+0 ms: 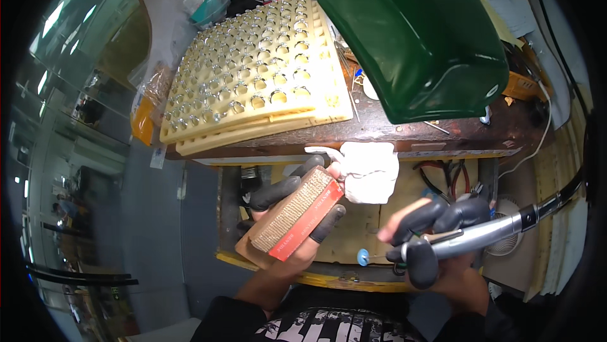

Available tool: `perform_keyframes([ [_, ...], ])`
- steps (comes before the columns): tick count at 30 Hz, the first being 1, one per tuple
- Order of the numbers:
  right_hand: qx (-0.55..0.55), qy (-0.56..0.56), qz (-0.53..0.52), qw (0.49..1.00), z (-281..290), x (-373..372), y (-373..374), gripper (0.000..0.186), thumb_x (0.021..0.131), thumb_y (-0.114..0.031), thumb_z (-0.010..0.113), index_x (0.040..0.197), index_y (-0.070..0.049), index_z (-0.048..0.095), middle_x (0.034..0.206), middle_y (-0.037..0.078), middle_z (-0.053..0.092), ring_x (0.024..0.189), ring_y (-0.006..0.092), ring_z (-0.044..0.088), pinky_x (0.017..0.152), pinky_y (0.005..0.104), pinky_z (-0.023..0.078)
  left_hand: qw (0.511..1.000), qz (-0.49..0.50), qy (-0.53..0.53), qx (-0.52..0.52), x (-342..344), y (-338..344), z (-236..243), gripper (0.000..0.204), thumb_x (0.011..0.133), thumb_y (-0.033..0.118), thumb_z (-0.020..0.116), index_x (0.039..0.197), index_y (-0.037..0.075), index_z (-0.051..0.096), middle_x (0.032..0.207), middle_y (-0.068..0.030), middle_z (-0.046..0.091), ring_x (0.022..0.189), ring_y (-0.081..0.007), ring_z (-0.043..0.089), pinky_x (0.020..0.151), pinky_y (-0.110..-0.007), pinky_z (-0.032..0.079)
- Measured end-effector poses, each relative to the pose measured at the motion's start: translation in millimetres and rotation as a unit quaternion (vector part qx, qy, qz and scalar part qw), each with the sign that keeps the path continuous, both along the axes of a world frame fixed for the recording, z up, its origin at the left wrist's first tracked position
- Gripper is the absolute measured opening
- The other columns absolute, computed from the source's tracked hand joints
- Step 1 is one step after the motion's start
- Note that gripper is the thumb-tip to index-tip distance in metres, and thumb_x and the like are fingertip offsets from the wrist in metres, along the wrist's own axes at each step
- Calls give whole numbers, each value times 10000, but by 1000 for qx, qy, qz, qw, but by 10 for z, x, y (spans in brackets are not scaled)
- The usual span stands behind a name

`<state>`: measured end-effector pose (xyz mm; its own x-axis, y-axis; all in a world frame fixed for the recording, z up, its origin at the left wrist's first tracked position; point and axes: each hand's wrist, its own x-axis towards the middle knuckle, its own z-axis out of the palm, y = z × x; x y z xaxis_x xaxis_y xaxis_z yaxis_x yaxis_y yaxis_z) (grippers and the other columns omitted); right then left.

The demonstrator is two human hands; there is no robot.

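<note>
Dark wooden bench (374,118), ridged tan block (298,214), red-sided, silver handpiece (485,235), blue-tipped.

Hands (450,267) with black finger covers (329,223); black sleeves (231,320); black shirt (344,298), bold white print

Can see small pale lettering (308,228) on red strip (314,212) of brown block (292,208). Also see large white letters (344,331) across black shirt (303,299).

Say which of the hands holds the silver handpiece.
The right hand, wrapped around the silver handpiece with its blue tip; the left hand instead holds the brown, red-sided block.
</note>
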<state>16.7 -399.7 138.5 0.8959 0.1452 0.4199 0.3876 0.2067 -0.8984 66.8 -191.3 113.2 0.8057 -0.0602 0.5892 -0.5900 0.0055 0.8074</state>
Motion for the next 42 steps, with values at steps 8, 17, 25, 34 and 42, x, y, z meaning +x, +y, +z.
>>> perform_keyframes([
  [8, -194, 154, -281, 927, -22, -910, -789, 217, 766, -42, 733, 928, 0, 593, 792, 115, 658, 663, 210, 641, 673, 350, 523, 992, -45, 93, -66, -10, -11, -15, 581, 756, -103, 741, 1282, -14, 511, 1275, -240, 600, 1190, -317, 608, 994, -422, 523],
  [17, -595, 260, -352, 674, -785, -1682, -2039, 228, 703, -9, 542, 927, 35, 546, 816, 267, 556, 794, 496, 537, 693, 505, 449, 990, -38, 69, -115, -18, -40, -77, 610, 754, -52, 691, 1317, -29, 454, 1298, -302, 573, 1150, -360, 628, 1000, -447, 519],
  [25, -593, 310, -234, 705, -1708, -1196, -2683, 188, 693, 20, 541, 871, 76, 569, 829, 317, 567, 905, 514, 552, 766, 536, 448, 994, -49, 52, -79, -18, -35, -110, 602, 818, -50, 598, 1393, -24, 420, 1424, -321, 466, 1337, -392, 490, 1106, -463, 428],
  [34, -590, 83, -354, 721, -677, -610, -1161, 130, 659, 10, 557, 771, 7, 492, 696, 189, 483, 693, 403, 538, 617, 493, 414, 999, -17, 41, -13, -7, 22, -125, 598, 810, -36, 606, 1382, -37, 431, 1407, -286, 490, 1295, -376, 526, 1090, -458, 441],
  [42, -706, -7, -27, 708, -1084, -78, -315, 111, 721, -43, 601, 825, -19, 571, 858, 151, 563, 876, 317, 586, 726, 403, 526, 986, -68, 101, -116, -58, -2, -27, 551, 793, -75, 763, 1283, -56, 514, 1302, -212, 611, 1206, -309, 610, 1028, -404, 480],
])
